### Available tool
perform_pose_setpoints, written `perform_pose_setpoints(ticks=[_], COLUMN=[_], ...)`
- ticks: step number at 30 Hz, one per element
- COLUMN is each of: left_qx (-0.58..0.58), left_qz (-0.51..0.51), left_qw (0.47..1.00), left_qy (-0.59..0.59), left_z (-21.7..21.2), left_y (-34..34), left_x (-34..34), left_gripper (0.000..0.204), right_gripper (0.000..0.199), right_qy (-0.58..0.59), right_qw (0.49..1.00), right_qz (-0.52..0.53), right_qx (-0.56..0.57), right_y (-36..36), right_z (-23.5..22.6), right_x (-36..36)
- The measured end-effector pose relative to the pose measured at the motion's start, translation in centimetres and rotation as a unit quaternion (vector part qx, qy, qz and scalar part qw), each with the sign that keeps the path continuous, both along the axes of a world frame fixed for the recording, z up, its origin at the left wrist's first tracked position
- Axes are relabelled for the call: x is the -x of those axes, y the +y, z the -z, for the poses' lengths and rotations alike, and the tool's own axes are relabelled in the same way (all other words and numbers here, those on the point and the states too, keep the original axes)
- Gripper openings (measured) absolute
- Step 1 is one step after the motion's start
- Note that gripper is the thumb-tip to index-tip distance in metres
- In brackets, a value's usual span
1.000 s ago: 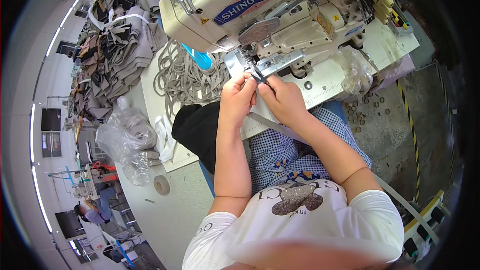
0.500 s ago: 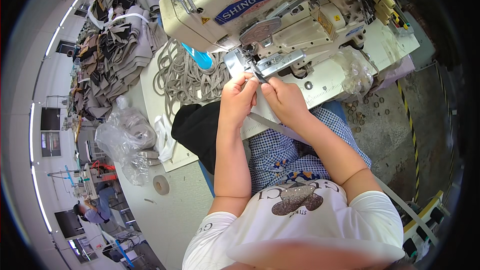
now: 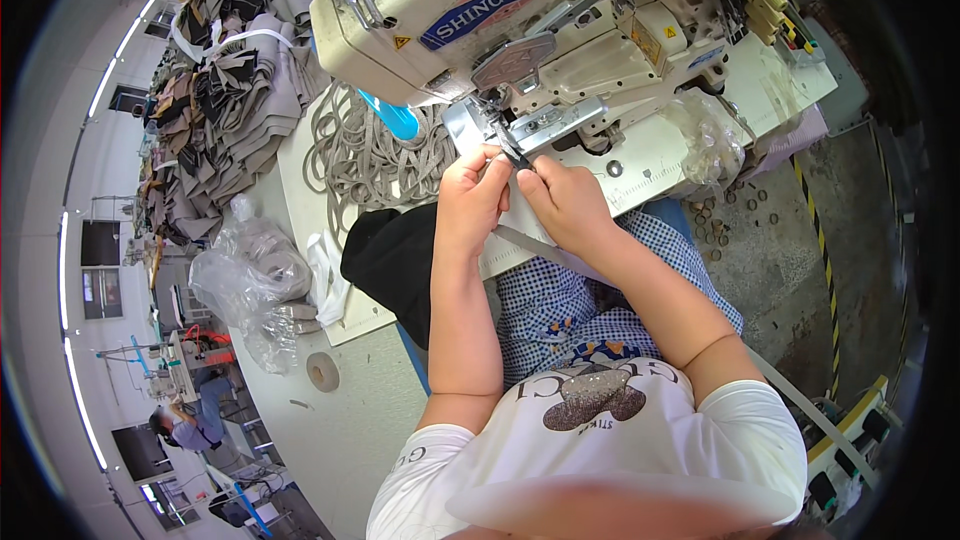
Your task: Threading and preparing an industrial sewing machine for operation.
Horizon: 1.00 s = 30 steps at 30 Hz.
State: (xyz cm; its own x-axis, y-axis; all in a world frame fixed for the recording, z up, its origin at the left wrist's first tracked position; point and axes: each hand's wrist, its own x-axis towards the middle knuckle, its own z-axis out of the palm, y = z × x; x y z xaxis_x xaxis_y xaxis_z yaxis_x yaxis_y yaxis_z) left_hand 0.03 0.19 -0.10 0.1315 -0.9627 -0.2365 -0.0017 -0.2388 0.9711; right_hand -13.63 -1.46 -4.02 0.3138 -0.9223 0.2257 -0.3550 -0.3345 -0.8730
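Left grip (image 3: pixel 475 195), right grip (image 3: pixel 560 195): pinching grey strap (image 3: pixel 530 245) | strap axis: from sewing machine (image 3: pixel 520 30) diagonally toward lap

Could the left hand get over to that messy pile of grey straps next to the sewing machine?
Probably yes. The left hand pinches a thin grey strap at the cream sewing machine, and the tangled pile of grey straps lies just to its left on the white table, with nothing between them.

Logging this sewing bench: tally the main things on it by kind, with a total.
Sewing machine: 1
Grey strap held by left hand and right hand: 1
Grey strap coil pile: 1
Black cloth: 1
Clear plastic bag: 1
Tape roll: 1
Total: 6
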Motion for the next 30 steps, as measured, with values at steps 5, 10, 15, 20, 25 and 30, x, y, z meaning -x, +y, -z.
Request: perform_pose_setpoints(ticks=[5,10,15,20,25,30], left_qx=[-0.003,0.01,0.011,0.015,0.017,0.014], left_qz=[0.0,-0.012,-0.02,-0.015,-0.011,-0.008], left_qw=[1.0,1.0,1.0,1.0,1.0,1.0], left_qy=[-0.006,-0.022,0.0,0.0,-0.004,-0.012], left_z=[-0.31,-0.11,0.1,0.25,0.17,0.2], left_y=[0.03,-0.03,0.01,-0.05,-0.04,-0.06], left_x=[0.12,0.39,0.39,0.24,0.28,0.26], left_gripper=[0.011,0.011,0.011,0.011,0.011,0.01], right_gripper=[0.029,0.029,0.029,0.03,0.031,0.031], right_qy=[-0.003,-0.014,-0.018,-0.012,-0.023,-0.03], right_qw=[1.0,1.0,1.0,1.0,1.0,0.999], right_qz=[-0.002,-0.003,-0.016,-0.014,-0.012,-0.011], right_qx=[0.004,-0.009,-0.006,-0.007,0.002,-0.006], right_y=[0.02,0.04,0.01,-0.05,0.05,0.14], right_z=[0.34,0.3,-0.13,0.01,0.65,0.59], right_x=[0.11,0.22,0.16,0.1,0.05,0.08])
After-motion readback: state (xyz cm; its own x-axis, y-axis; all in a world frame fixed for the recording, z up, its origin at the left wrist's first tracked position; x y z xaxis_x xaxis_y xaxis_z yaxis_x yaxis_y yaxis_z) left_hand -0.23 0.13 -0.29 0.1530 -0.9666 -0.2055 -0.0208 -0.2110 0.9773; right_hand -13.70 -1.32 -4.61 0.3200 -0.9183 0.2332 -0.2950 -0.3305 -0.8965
